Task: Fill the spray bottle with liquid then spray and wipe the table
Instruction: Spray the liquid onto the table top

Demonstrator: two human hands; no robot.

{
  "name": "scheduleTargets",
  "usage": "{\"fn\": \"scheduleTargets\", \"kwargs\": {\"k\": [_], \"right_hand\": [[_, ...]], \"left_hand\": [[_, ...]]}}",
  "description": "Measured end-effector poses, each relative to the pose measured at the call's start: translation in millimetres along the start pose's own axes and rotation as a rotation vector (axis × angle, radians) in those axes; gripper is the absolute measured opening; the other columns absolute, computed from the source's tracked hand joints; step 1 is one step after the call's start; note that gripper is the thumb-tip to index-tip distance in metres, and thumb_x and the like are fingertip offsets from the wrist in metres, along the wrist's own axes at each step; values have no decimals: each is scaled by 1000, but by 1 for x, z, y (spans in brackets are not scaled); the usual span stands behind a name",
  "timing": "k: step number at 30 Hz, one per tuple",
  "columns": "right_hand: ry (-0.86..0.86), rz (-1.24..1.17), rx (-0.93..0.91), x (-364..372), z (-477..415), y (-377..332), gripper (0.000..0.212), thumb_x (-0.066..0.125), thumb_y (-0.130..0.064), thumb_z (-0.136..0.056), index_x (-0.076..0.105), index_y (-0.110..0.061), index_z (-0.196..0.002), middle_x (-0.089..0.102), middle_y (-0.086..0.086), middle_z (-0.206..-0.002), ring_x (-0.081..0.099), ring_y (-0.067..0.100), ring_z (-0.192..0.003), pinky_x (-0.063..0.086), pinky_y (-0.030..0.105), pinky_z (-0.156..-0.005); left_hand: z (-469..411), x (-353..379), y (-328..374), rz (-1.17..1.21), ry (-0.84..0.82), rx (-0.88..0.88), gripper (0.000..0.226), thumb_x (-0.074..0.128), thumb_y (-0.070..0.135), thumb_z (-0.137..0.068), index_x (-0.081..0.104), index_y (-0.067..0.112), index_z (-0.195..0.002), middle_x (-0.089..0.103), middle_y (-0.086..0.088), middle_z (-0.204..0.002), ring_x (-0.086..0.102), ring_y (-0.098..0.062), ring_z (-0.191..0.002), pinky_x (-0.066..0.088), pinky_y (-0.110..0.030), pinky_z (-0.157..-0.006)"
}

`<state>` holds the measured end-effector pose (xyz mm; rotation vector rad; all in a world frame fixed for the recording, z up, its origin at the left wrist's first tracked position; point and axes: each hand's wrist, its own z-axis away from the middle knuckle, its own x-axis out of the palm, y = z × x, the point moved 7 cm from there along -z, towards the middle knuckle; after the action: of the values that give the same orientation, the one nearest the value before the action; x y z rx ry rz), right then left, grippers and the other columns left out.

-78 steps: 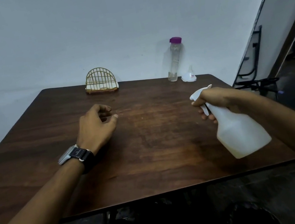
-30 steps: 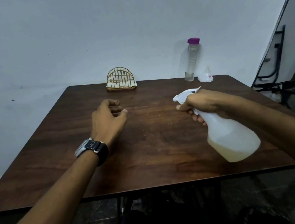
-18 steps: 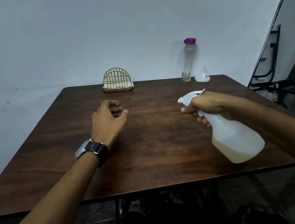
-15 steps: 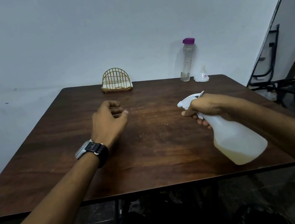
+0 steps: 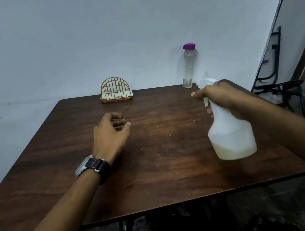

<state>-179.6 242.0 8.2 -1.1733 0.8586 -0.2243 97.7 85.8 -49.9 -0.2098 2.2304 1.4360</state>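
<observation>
My left forearm reaches in from seven o'clock, a dark-strapped watch on the wrist. My left hand hovers just above the brown wooden table, a little left of centre, holding nothing; the fingers are loosely curled inward with small gaps between them, the thumb tip close to the forefinger but not pinching anything.

My right forearm comes in from four o'clock. My right hand is wrapped around the neck of the white spray bottle, which hangs in the air over the right half of the table, at about three o'clock from my left hand and well apart from it. The bottle tilts slightly, its body low and its white nozzle head up by my knuckles, pointing toward ten o'clock. My forefinger stretches forward beside the trigger; the other fingers are closed tight around the neck. A pale yellowish liquid fills only the bottom part of the bottle.

Small light specks lie scattered on the wood between my hands.

At the far edge, at twelve o'clock, a gold wire napkin holder stands against the wall. At one o'clock, a tall clear bottle with a purple cap stands upright by the wall, just beyond my right knuckles.
</observation>
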Motion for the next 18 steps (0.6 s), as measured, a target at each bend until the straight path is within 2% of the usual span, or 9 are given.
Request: {"fn": "scheduleTargets", "kwargs": {"k": [3,6,9,12,13,15,16,18], "right_hand": [[51,-84,-14,-7,-16,-12,27,72,-10,-77,59,-9,-101,61,14,-80,60,24,-60,53,35,-60],[80,-134,-46,-4,-32,-22,35,62,-1,-67,62,-2,-102,59,12,-67,58,25,-58,51,37,-62],[121,-171,-129,2,-52,-38,44,65,0,-76,64,4,-119,61,11,-88,60,26,-78,51,37,-73],[134,-248,-186,15,-80,-51,29,71,-8,-86,67,-11,-115,66,10,-108,69,30,-100,59,45,-92],[136,-276,-192,20,-89,-52,24,72,-13,-88,66,-14,-111,66,10,-105,70,31,-99,59,47,-93],[153,-297,-216,32,-109,-56,17,71,-20,-91,63,-15,-105,61,7,-94,66,25,-83,60,40,-82],[163,-306,-237,37,-118,-60,15,70,-22,-92,62,-15,-102,58,5,-88,61,20,-75,56,34,-74],[180,-320,-289,46,-135,-70,13,69,-24,-93,61,-15,-98,54,3,-83,54,17,-70,49,29,-69]], "left_hand": [[-9,4,-2,-9,-8,-3,31,75,26,-91,63,18,-118,72,8,-104,69,-9,-97,51,-21,-81],[-23,7,-3,-22,-8,-1,31,75,28,-90,64,18,-117,72,8,-104,69,-8,-95,51,-24,-84],[-35,12,-5,-29,-19,-1,31,75,28,-90,64,19,-118,72,9,-103,68,-7,-94,52,-25,-85],[-44,17,-11,-34,-29,-3,30,75,28,-90,64,20,-117,72,10,-103,69,-6,-95,51,-23,-83],[-47,20,-13,-32,-33,-2,30,75,28,-90,64,20,-117,72,10,-104,69,-6,-95,51,-22,-83],[-53,25,-19,-28,-44,-5,31,76,27,-90,64,19,-117,73,9,-105,70,-6,-96,51,-22,-83],[-56,27,-21,-26,-46,-5,31,76,27,-90,64,19,-117,74,9,-105,70,-5,-95,52,-22,-84],[-63,31,-26,-21,-50,-10,30,76,26,-90,64,20,-117,74,10,-104,70,-2,-95,53,-20,-84]]}}
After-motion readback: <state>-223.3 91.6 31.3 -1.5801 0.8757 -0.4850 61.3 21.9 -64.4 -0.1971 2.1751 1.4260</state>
